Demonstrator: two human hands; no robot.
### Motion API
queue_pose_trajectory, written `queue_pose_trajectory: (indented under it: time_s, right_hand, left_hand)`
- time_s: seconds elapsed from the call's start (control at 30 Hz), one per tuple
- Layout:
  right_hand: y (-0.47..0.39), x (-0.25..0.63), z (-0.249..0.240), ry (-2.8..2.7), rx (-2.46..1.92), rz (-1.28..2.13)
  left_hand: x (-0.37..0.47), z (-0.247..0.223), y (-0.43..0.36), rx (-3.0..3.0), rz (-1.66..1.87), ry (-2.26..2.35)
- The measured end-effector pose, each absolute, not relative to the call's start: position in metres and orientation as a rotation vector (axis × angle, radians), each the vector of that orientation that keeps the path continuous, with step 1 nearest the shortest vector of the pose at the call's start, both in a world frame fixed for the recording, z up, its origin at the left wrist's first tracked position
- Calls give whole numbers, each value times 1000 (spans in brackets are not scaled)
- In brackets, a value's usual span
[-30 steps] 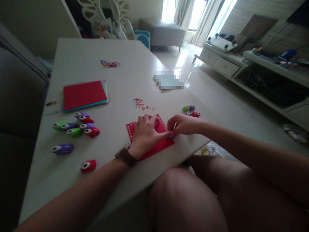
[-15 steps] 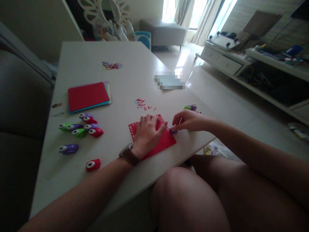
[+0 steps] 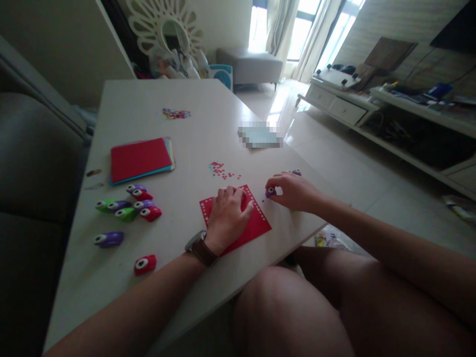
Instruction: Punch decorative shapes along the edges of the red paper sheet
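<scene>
A red sheet (image 3: 256, 225) with small holes punched along its left and right edges lies near the table's front edge. My left hand (image 3: 228, 215) rests on it, palm down, with the fingers spread. Just right of the sheet, my right hand (image 3: 288, 191) grips a small purple punch (image 3: 270, 192) between thumb and fingers. The punch is apart from the paper, and a tiny red piece lies beneath it. Beyond the sheet is a scatter of red and light blue bits (image 3: 223, 171).
Several purple, green and red punches (image 3: 126, 213) stand at the left, with a lone red one (image 3: 145, 265) nearer. Behind them lies a paper stack (image 3: 141, 159). Farther back are colourful bits (image 3: 176, 114) and a blurred pale item (image 3: 260, 136). Another punch (image 3: 296, 172) sits behind my right hand.
My right hand has lifted the purple punch away from the sheet's right edge and turned it. A small red piece now shows on the table there. My left hand remains on the sheet.
</scene>
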State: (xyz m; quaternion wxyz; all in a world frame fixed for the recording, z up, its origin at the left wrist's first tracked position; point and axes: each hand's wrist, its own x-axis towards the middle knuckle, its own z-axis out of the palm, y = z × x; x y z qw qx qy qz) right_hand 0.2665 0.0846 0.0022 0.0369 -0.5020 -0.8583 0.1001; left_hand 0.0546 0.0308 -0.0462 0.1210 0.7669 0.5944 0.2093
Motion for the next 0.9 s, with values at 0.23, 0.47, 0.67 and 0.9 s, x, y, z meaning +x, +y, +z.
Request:
queue_pose_trajectory:
  time_s: [0.23,0.47,0.67,0.9]
  right_hand:
    - [77,269,5,-2629,-1481,302]
    - [70,255,0,-2648,-1373,549]
    - [71,250,-2,-2582,-1336,494]
    - [72,245,-3,-2549,-1383,571]
  left_hand:
    - [54,-46,30,2260,618,1734]
    - [54,-46,30,2243,607,1724]
    - [54,-49,31,2242,586,1725]
    - [53,-50,31,2246,591,1735]
